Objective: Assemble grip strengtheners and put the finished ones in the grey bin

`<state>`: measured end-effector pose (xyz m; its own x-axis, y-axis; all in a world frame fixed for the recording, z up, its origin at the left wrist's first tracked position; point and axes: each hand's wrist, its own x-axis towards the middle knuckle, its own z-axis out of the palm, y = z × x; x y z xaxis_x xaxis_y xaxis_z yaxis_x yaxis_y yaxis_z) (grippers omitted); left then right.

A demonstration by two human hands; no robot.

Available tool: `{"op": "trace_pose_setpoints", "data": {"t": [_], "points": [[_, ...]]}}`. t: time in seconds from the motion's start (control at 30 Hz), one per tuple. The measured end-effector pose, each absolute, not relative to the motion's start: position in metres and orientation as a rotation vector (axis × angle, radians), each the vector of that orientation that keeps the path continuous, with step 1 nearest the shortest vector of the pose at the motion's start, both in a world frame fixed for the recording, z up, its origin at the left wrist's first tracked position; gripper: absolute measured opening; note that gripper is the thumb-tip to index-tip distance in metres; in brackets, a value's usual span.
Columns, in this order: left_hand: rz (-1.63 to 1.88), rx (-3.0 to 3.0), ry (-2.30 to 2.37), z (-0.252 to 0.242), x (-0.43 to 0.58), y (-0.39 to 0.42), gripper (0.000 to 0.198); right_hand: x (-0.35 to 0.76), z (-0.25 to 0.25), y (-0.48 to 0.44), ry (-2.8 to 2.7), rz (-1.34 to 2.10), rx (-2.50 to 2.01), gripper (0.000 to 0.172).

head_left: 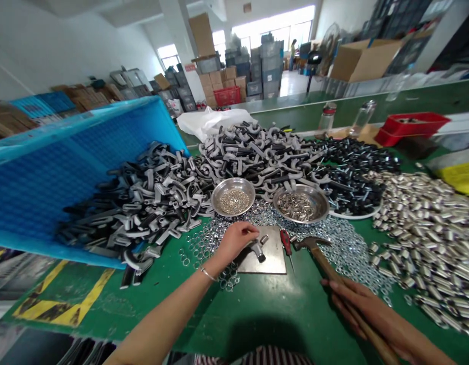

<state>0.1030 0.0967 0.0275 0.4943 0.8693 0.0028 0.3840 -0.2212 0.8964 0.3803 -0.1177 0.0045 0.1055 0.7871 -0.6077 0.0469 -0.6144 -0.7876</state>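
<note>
My left hand (pixel 236 242) is over the metal plate (pixel 274 261), thumb and fingers pinched together; what lies between the fingertips is hidden. Just below them a grey metal piece with a black end (pixel 259 252) rests on the plate, partly covered by the hand. Beside it lies a short silver cylinder (pixel 263 239). My right hand (pixel 358 304) is wrapped round the wooden handle of a claw hammer (pixel 329 266), whose head is low, right of the plate. Between plate and hammer head is a red-handled screwdriver (pixel 286 243).
A steel bowl of small brass-coloured parts (pixel 233 178) and a bowl of pins (pixel 321 215) stand behind the plate. Around them are loose rings (pixel 344 243), a heap of grey handles (pixel 253 147), black parts with screws (pixel 356 157), silver cylinders (pixel 428 228) and a tipped blue crate (pixel 40 177).
</note>
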Motion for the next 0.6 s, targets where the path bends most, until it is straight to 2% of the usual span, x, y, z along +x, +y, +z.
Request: {"op": "trace_pose_setpoints", "data": {"t": [0.07, 0.27, 0.43, 0.6], "points": [[0.693, 1.780, 1.105, 0.016, 0.093, 0.091, 0.012, 0.375, 0.011, -0.112, -0.759, 1.609, -1.760, 0.040], [0.698, 1.718, 1.185, 0.004, 0.098, 0.087, 0.013, 0.362, 0.026, -0.109, -0.936, 1.327, -1.851, 0.046], [0.699, 1.841, 1.206, -0.005, 0.099, 0.086, 0.012, 0.351, 0.033, -0.116, -1.207, 1.026, -1.879, 0.036], [0.670, 2.220, 1.172, -0.001, 0.096, 0.084, 0.013, 0.348, 0.032, -0.106, -1.363, 1.223, -1.791, 0.031]]}}
